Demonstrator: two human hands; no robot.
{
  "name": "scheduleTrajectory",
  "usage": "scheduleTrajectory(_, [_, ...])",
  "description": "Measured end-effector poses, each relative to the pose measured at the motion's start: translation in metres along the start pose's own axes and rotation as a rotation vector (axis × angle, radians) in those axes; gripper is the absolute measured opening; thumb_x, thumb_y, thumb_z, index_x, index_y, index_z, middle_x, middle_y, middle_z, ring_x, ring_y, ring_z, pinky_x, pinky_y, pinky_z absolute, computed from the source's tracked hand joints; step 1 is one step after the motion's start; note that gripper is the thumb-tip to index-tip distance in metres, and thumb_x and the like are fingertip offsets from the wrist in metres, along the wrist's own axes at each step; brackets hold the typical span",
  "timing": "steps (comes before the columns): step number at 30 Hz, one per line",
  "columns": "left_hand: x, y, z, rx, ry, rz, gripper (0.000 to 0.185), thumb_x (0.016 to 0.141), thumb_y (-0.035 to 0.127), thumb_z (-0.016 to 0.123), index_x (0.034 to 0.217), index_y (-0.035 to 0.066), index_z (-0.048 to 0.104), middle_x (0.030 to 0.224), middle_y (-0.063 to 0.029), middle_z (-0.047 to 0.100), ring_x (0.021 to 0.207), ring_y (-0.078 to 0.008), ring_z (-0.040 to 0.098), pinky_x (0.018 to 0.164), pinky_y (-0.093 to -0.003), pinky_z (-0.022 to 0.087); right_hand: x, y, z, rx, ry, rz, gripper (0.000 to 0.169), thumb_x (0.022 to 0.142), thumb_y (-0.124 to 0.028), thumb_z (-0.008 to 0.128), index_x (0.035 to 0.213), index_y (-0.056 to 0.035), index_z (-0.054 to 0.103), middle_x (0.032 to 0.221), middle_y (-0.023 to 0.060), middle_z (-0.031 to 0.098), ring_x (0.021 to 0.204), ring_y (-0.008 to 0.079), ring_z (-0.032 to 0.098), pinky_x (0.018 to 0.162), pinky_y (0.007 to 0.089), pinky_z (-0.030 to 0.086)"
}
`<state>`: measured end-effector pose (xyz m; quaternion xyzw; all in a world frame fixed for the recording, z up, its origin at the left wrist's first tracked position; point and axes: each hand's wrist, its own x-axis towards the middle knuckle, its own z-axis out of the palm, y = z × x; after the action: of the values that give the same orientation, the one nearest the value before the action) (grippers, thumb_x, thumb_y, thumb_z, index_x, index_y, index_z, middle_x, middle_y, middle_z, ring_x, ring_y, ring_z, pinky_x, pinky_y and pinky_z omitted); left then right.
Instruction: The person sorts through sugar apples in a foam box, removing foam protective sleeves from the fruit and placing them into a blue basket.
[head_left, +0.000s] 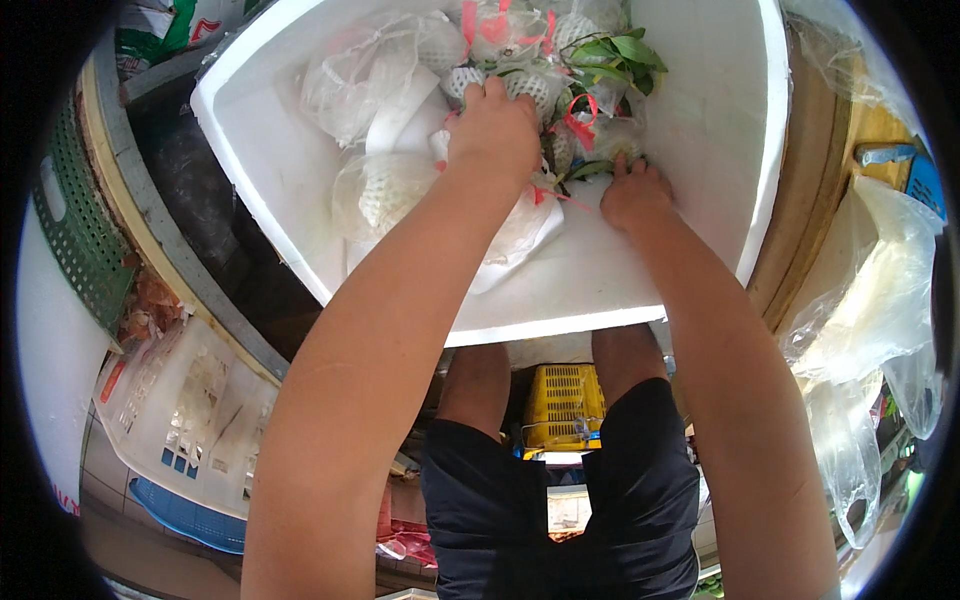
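Both my hands reach into a white foam box (592, 255). The fingers of my left hand (493, 135) curl down over bagged fruit in white foam netting (531, 86); whether they grip it is hidden. At the right, my right hand (637, 193) touches the lower end of a clear-bagged fruit (616, 139) with its fingertips. Green leaves (622, 60) on stems stick out among the bags. A red tie (581, 124) loops between my hands. More netted fruit in a clear bag (390, 195) lies left of my left forearm, beside white paper (409, 120).
A yellow plastic basket (564, 405) sits below, beyond my legs. At the left are a white crate (187, 405), a green perforated basket (82, 225) and a blue basket (191, 517). Clear plastic bags (862, 300) hang at the right, near a wooden edge (806, 187).
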<state>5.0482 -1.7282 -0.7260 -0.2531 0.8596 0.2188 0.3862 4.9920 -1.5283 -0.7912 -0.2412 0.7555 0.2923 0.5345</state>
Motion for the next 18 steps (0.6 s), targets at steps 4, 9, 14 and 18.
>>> scheduleTrajectory(4, [0.002, 0.002, -0.004, 0.067, -0.034, 0.000, 0.065, 0.077, 0.028, 0.085, 0.137, 0.016, 0.062, 0.139, -0.0151, 0.049, 0.131, -0.0365, 0.048, 0.105, -0.0475, 0.053, 0.004, 0.001, 0.001, 0.002, -0.003, 0.003, 0.068, 0.102, -0.025, 0.038, 0.164, -0.0053, 0.018, 0.162, 0.0122, 0.035, 0.143, 0.0336, 0.040, 0.113, 0.0554, 0.038])
scheduleTrajectory(9, [0.001, 0.000, -0.005, 0.067, -0.036, 0.007, 0.066, 0.078, 0.030, 0.086, 0.137, 0.017, 0.061, 0.139, -0.0149, 0.049, 0.132, -0.0364, 0.048, 0.105, -0.0468, 0.053, 0.004, -0.001, -0.003, -0.010, -0.028, -0.004, 0.070, 0.102, -0.026, 0.040, 0.164, -0.0055, 0.017, 0.162, 0.0109, 0.036, 0.144, 0.0314, 0.040, 0.112, 0.0545, 0.040])
scheduleTrajectory(14, [0.002, -0.001, -0.002, 0.051, -0.056, -0.007, 0.061, 0.080, 0.031, 0.085, 0.134, 0.013, 0.063, 0.141, -0.0100, 0.047, 0.135, -0.0314, 0.044, 0.104, -0.0522, 0.050, 0.005, -0.004, -0.006, -0.033, -0.043, 0.016, 0.070, 0.102, -0.026, 0.042, 0.165, -0.0062, 0.017, 0.162, 0.0099, 0.037, 0.145, 0.0310, 0.039, 0.111, 0.0524, 0.042])
scheduleTrajectory(18, [-0.001, 0.000, -0.002, 0.010, -0.024, 0.005, 0.061, 0.079, 0.031, 0.086, 0.133, 0.013, 0.064, 0.141, -0.0103, 0.048, 0.135, -0.0318, 0.044, 0.104, -0.0526, 0.050, 0.004, -0.014, -0.012, 0.071, 0.047, -0.046, 0.076, 0.098, -0.020, 0.050, 0.166, -0.0124, 0.016, 0.162, 0.0106, 0.036, 0.145, 0.0322, 0.041, 0.112, 0.0506, 0.043])
